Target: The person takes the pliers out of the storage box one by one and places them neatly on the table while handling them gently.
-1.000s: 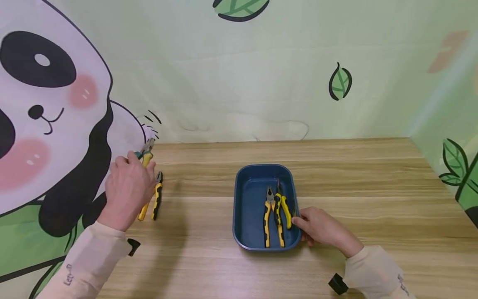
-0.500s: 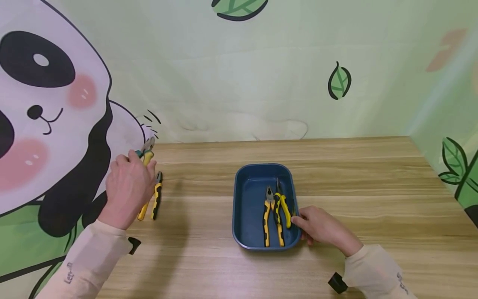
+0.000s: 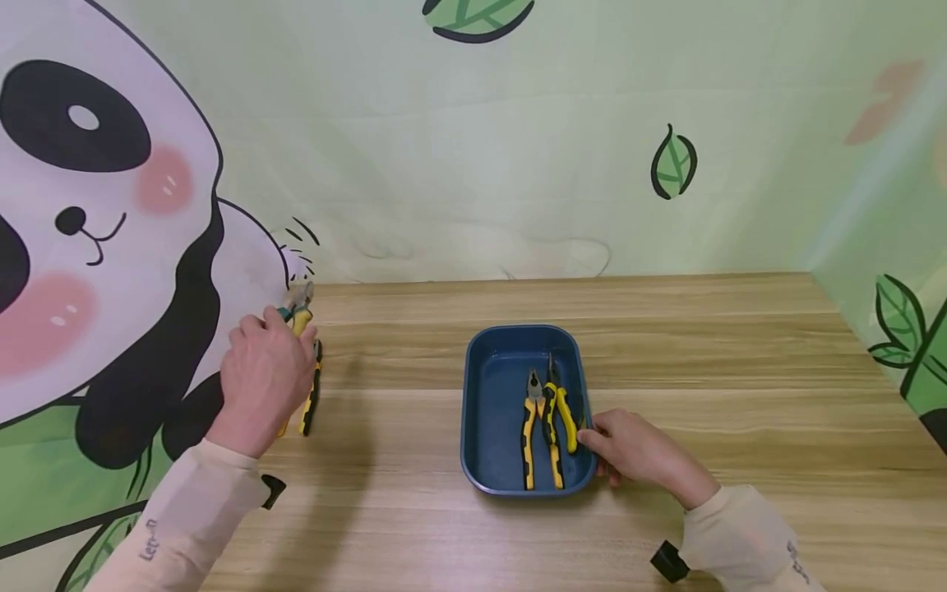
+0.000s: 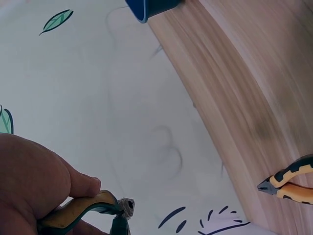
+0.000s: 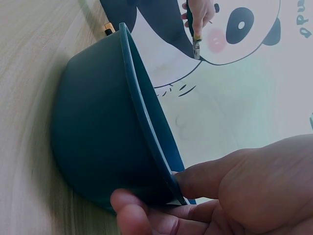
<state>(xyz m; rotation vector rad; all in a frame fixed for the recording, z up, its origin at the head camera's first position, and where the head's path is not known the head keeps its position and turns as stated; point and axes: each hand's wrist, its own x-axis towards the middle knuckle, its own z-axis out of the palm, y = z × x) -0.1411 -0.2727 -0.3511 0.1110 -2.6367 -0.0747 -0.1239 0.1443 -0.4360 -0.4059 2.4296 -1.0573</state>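
My left hand [image 3: 268, 378] grips a pair of pliers [image 3: 300, 316] with yellow and green handles, held up off the table with the metal head pointing away. In the left wrist view, the curved handle [image 4: 78, 210] lies under my thumb. Below that hand, another pair of pliers [image 4: 288, 183] with black and yellow handles lies on the table, partly hidden in the head view. My right hand [image 3: 639, 448] pinches the right rim of a blue tray [image 3: 488, 477], thumb inside and fingers outside. Inside the tray lie combination pliers [image 3: 528, 444] and long-nose pliers [image 3: 566, 419], side by side.
The wooden table [image 3: 710, 362] runs back to a printed cloth [image 3: 444, 164] with a panda [image 3: 148, 189] on the left and leaves. The cloth's side panel [image 3: 903, 247] borders the table at right.
My left hand has shifted slightly to the right with its pliers, covering more of the pliers on the table. My right hand and the tray have stayed in place.
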